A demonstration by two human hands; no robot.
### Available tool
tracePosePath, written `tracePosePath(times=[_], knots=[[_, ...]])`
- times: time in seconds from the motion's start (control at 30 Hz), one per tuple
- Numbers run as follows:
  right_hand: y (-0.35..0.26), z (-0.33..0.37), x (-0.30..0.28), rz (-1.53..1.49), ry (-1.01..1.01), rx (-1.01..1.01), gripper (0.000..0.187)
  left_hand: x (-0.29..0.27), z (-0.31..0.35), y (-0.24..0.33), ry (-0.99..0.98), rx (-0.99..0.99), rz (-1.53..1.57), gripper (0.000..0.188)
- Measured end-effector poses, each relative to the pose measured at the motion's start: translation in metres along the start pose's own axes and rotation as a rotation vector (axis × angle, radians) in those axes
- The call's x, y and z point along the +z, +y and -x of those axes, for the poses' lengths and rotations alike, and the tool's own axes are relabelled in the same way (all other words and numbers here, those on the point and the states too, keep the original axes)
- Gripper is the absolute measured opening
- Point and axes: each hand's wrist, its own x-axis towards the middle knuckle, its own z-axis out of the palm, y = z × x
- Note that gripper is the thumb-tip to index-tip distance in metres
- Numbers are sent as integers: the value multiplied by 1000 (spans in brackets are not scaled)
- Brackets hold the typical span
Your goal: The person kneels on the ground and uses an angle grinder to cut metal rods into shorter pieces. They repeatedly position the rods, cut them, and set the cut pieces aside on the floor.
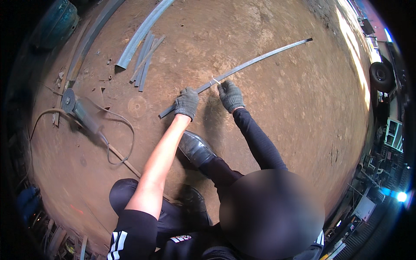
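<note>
A long, thin grey metal bar (260,59) runs slantwise above the dirt floor, from near my feet toward the far right. My left hand (187,103), in a grey knit glove, is closed around it close to its near end. My right hand (231,95), gloved likewise, pinches a thin pale piece (216,82) that meets the bar a little farther along. A light band shows across the bar there; whether the piece is chalk, wire or something else I cannot make out.
An angle grinder (89,118) lies at the left, its cord looped beside it. Several short metal strips (145,65) lie farther off, next to long steel profiles (141,37). My black shoe (197,148) is just below the bar. A wheel (381,76) stands at the far right.
</note>
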Motion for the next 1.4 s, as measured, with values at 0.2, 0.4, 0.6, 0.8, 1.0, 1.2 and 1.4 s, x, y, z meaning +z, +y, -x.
tracePosePath(times=[0.2, 0.4, 0.6, 0.8, 1.0, 1.2, 1.4], knots=[[-6, -2, 3, 56, -80, 20, 25, 1, 1, 0, 7, 37, -34, 19], [-11, -4, 4, 61, -95, -40, 24, 13, 0, -2, 34, -10, 22, 19], [-6, -10, 18, 87, -71, -79, 22, 17, -5, 0, 16, -31, 28, 19], [8, -15, 21, -105, -94, -54, 22, 10, -2, 3, 28, 10, -5, 18], [3, -14, 18, 86, -96, -157, 21, 11, -2, 1, 19, -5, 13, 18], [-5, 5, 12, 417, -165, -245, 14, 2, 3, 5, -1, -14, -19, 18], [17, 28, 14, 284, -66, -185, 17, 12, 2, -4, 3, -13, 4, 17]])
